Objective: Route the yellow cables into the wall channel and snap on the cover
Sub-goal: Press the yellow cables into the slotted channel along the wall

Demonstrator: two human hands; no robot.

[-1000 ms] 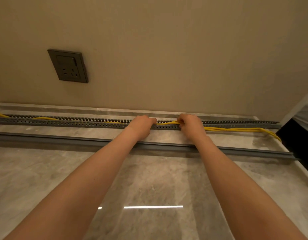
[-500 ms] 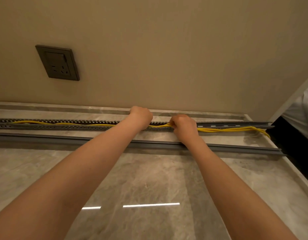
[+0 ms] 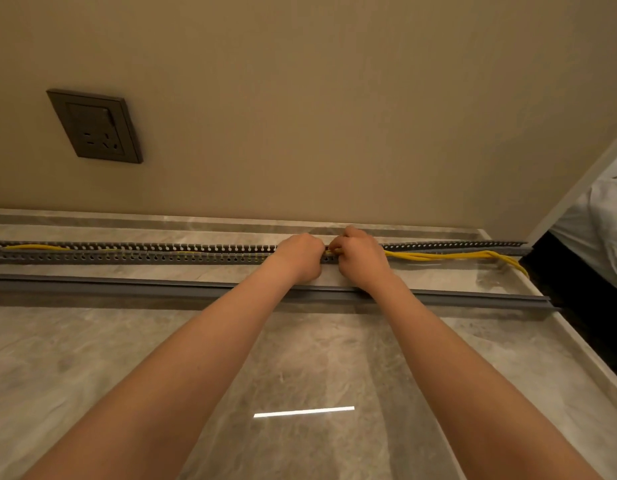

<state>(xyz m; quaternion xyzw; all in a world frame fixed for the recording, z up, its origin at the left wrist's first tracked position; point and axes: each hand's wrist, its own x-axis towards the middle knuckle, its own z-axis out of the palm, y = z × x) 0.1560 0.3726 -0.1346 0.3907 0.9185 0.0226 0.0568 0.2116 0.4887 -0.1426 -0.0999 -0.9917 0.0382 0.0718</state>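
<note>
Yellow cables (image 3: 438, 255) pinched in the right hand (image 3: 360, 254) need seating deep in the channel (image 3: 161, 252) beside the left hand (image 3: 301, 252), whose grip is unclear.

Two bare forearms (image 3: 210, 355) and hands (image 3: 360, 259)

Fingertips of left hand (image 3: 301, 252) and right hand (image 3: 360, 258) curl out of sight; left's grip unreadable. Channel (image 3: 161, 252) under the fingers hidden. Left of fingers: yellow cables (image 3: 438, 255) mostly buried in channel; channel and cover (image 3: 127, 289) cut by frame edge.
</note>
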